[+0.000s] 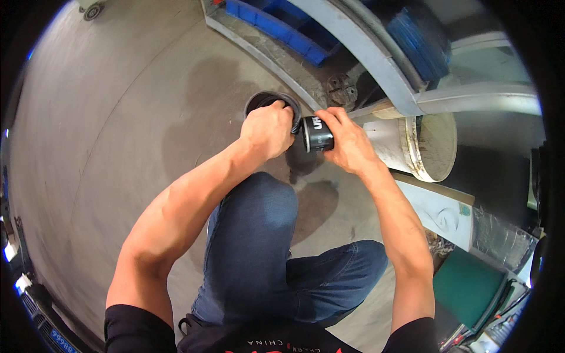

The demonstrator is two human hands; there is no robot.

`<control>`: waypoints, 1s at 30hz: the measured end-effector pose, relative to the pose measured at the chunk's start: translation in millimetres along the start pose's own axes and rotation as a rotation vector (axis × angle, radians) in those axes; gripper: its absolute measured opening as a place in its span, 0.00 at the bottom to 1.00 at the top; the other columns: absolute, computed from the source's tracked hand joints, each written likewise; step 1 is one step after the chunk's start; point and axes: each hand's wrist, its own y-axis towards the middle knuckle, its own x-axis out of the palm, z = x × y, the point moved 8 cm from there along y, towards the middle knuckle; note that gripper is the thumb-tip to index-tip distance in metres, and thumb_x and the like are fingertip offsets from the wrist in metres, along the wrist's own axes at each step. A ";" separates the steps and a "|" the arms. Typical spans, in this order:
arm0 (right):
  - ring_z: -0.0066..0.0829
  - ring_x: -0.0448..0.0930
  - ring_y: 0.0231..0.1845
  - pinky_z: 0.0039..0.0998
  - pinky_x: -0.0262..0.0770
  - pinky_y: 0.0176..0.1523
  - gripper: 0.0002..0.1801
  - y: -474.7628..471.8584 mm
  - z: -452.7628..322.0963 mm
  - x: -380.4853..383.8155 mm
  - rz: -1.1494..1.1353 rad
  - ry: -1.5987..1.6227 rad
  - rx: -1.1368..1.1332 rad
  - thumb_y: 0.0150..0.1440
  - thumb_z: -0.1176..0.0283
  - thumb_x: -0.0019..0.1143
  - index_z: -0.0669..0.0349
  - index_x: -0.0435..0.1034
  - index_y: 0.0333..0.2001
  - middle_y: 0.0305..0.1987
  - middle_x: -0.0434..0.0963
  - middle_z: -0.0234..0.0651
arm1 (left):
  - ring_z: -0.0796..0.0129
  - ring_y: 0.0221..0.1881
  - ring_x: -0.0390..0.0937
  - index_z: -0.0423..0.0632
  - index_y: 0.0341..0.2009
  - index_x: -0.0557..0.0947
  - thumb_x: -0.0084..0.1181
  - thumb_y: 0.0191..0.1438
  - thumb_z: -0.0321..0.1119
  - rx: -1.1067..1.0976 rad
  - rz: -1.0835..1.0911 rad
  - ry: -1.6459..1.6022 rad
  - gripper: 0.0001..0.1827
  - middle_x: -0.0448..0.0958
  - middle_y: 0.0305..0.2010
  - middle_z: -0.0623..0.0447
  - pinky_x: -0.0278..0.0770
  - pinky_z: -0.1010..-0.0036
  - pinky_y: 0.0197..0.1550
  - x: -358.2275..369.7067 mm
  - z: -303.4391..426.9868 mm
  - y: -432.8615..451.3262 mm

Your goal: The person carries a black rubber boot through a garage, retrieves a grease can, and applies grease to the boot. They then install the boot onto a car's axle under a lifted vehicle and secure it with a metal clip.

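Observation:
In the head view my right hand grips a black cylindrical can with white lettering, tilted on its side. An open round dark container stands on the floor just left of the can. My left hand is at that container's near rim, fingers curled down against dark material inside it. What these fingers hold, if anything, is hidden. The can's silver-rimmed end faces the left hand. Both hands are beyond my bent knee.
A metal-framed shelf with a blue divided bin stands ahead on the right. A stained white bucket lies on its side by my right hand. Nearer on the right are a flat picture box and a green case.

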 end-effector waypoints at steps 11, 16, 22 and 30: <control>0.50 0.75 0.54 0.43 0.76 0.55 0.44 -19.2 5.8 -12.0 -0.006 -0.024 0.011 0.35 0.82 0.69 0.54 0.64 0.59 0.60 0.67 0.39 | 0.49 0.44 0.81 0.43 0.40 0.84 0.62 0.43 0.32 0.063 -0.158 -0.016 0.17 0.80 0.46 0.43 0.79 0.60 0.48 1.3 20.0 3.3; 0.51 0.75 0.53 0.43 0.75 0.55 0.44 -46.4 25.8 -9.1 -0.021 0.098 0.178 0.33 0.78 0.70 0.54 0.64 0.59 0.57 0.68 0.41 | 0.49 0.44 0.81 0.42 0.38 0.84 0.66 0.42 0.36 0.148 -0.204 0.026 0.17 0.79 0.45 0.44 0.79 0.59 0.47 13.1 57.2 4.0; 0.46 0.72 0.57 0.37 0.71 0.60 0.45 -110.8 71.6 4.0 0.056 0.336 0.335 0.32 0.75 0.72 0.55 0.64 0.59 0.54 0.69 0.40 | 0.50 0.45 0.82 0.41 0.38 0.85 0.62 0.45 0.31 0.202 -0.337 0.082 0.14 0.81 0.44 0.40 0.79 0.62 0.48 40.2 123.4 6.0; 0.45 0.73 0.57 0.36 0.72 0.59 0.45 -161.6 94.5 2.0 0.073 0.381 0.439 0.34 0.75 0.70 0.54 0.63 0.60 0.57 0.68 0.39 | 0.46 0.44 0.80 0.41 0.38 0.84 0.65 0.42 0.40 -0.021 -0.354 -0.162 0.20 0.82 0.39 0.37 0.78 0.61 0.50 60.7 137.5 -3.5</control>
